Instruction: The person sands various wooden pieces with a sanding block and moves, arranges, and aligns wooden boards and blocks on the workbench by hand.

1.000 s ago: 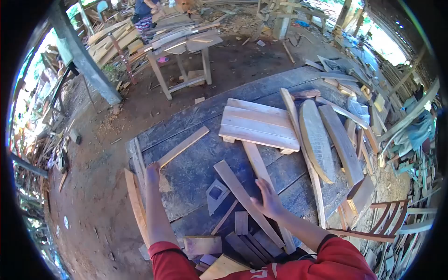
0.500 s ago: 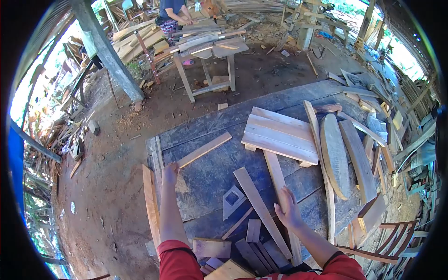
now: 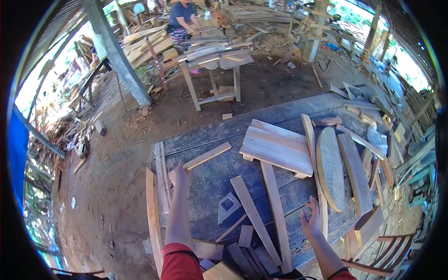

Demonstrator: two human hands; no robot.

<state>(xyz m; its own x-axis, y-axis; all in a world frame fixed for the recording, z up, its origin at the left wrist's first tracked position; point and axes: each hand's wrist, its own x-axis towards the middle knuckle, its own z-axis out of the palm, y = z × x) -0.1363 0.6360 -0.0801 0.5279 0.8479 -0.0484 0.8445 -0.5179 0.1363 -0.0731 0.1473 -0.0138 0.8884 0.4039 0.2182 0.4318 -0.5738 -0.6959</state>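
My left hand (image 3: 181, 177) is over the near end of a narrow wooden strip (image 3: 207, 156) on the dark bench. Its fingers are smeared, so their grip on the strip is unclear. On the right, my right hand (image 3: 311, 219) is open, fingers apart and slightly curled, with nothing in it. It is close to a long thin batten (image 3: 310, 140) and to the right of a long board (image 3: 275, 210). Another plank (image 3: 254, 217) lies slanted between my hands, beside a grey plate with a square opening (image 3: 227, 207).
A slatted wooden panel (image 3: 277, 147) rests on the bench (image 3: 200, 186). A curved-edged slab (image 3: 330, 170) and a thick plank (image 3: 357, 172) lie at the right. Short offcuts are heaped near me. Beyond stands a wood-laden trestle table (image 3: 214, 100), with another person (image 3: 182, 21) behind it.
My right hand has lifted off the long board and moved right. My left hand has shifted slightly along the strip's end, while the strip looks nearly unmoved. The view has tilted a little.
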